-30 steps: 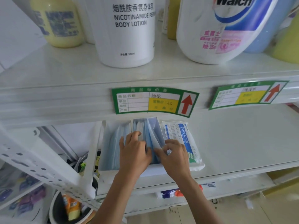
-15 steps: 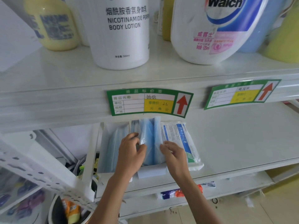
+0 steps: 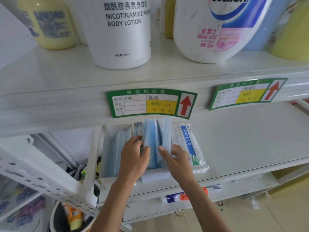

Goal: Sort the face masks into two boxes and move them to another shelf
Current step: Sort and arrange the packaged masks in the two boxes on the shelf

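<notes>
An open white box [image 3: 155,175] stands at the left end of the lower shelf [image 3: 242,139], filled with upright blue face masks in clear wrappers. A bunch of blue masks [image 3: 157,136] sticks up out of its middle. My left hand [image 3: 133,158] holds that bunch from the left, fingers curled on it. My right hand [image 3: 175,161] pinches the bunch's right side, thumb in front. More pale blue masks [image 3: 115,148] fill the box's left part. A sealed white mask pack with a blue stripe [image 3: 189,146] lies just right of the box.
The upper shelf edge with a green price tag [image 3: 150,102] hangs right above the box. Large bottles [image 3: 120,30] stand on that upper shelf. A white perforated shelf post [image 3: 41,178] is at the left, with a bucket [image 3: 66,216] below it.
Both hands have lifted the middle bunch of blue masks higher out of the box. The right hand has moved from flat on the masks to pinching the bunch's right side.
</notes>
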### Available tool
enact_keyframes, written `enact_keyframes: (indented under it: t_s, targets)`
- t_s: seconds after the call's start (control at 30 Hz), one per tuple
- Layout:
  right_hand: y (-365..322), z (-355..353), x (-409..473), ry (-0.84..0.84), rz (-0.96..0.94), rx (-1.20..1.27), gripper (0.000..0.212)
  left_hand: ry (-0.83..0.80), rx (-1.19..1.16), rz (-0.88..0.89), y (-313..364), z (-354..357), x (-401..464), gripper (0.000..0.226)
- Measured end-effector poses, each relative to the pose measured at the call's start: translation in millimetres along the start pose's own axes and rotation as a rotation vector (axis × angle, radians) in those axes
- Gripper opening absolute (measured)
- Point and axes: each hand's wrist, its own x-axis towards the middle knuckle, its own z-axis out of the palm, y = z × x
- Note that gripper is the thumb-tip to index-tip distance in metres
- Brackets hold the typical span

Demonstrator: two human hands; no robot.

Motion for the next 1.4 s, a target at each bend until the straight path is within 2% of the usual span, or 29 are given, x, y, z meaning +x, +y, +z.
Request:
enact_keyframes:
  t_s: [0.13, 0.27, 0.43, 0.53, 0.7, 0.83, 1.03, 1.13, 1.3, 1.4]
  targets:
    - [6, 2, -2, 0.002, 0.083, 0.126, 0.035, -0.031, 0.304, 0.041, 4, 7, 0, 0.028]
    - [10, -1, 3, -0.037, 0.148, 0.221, 0.024, -0.041, 0.5, 0.046, 8, 14, -3, 0.061]
    - [12, -6, 7, -0.056, 0.146, 0.227, 0.022, -0.045, 0.549, 0.059, 6, 14, -4, 0.033]
    - [11, -7, 7, -0.054, 0.109, 0.22, 0.028, -0.037, 0.398, 0.031, 4, 10, -1, 0.022]
    - [13, -7, 11, -0.032, 0.107, 0.153, 0.038, 0.005, 0.076, -0.031, 3, 1, 2, 0.027]
    - [12, -4, 15, 0.015, 0.074, -0.012, 0.031, -0.009, -0.085, -0.07, 3, -2, 4, 0.021]
    - [7, 7, 16, 0.184, -0.078, -0.346, 0.028, -0.037, -0.106, -0.056, -7, 0, 5, 0.023]
    - [2, 7, 18, 0.144, -0.106, -0.41, 0.025, -0.062, -0.128, -0.062, -10, -1, 6, 0.026]
    - [-5, 8, 20, 0.044, -0.214, -0.441, 0.048, -0.107, -0.199, -0.067, -9, -4, 5, 0.024]
    - [-6, 3, 18, 0.066, -0.312, -0.498, 0.042, -0.118, -0.212, -0.078, -10, -4, 6, 0.023]
